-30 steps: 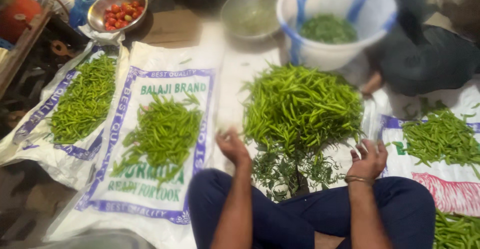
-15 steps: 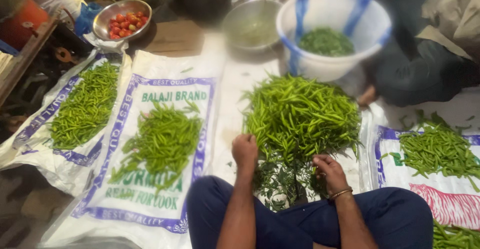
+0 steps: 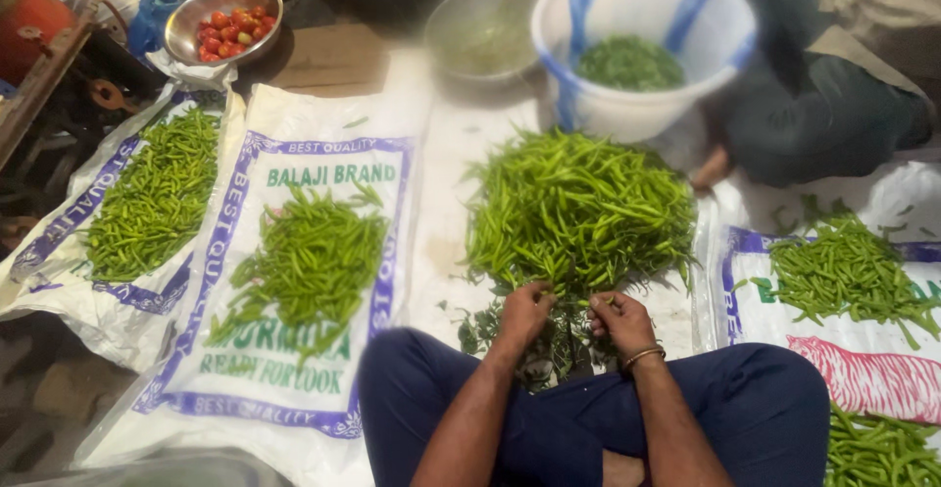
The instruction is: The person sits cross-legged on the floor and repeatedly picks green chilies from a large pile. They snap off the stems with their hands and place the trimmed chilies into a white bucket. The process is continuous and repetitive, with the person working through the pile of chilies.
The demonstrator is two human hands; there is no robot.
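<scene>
Where the 2 hands meet at the near edge of the big chilli pile (image 3: 578, 208), fingers and chillies blur together, so what each one pinches is hard to make out. Left hand (image 3: 526, 313) is curled narrow, fingertips down among the stems; it seems to grip a chilli, though I cannot tell for certain. Right hand (image 3: 619, 318), a bangle (image 3: 642, 356) at its wrist, is likewise bunched, thumb against fingers on something green. Both touch the pile, which lies on a white cloth (image 3: 446, 154) just ahead of the crossed legs (image 3: 588, 418) in blue. Dark leafy scraps (image 3: 549, 350) sit under the hands, partly hidden by them.

Left of the pile, a sack (image 3: 245, 389) carries a smaller chilli heap (image 3: 309, 262), and another sack (image 3: 49, 281) further left bears a third heap (image 3: 152, 198). At right, a sack (image 3: 872, 379) with more chillies (image 3: 848, 271) is cut off by the frame. Beyond the pile stands a white bucket (image 3: 588, 95) with greens inside, a steel bowl (image 3: 480, 31) beside it, and a bowl of tomatoes (image 3: 223, 24) far left. Another person's knee (image 3: 814, 115) is blurred at top right.
</scene>
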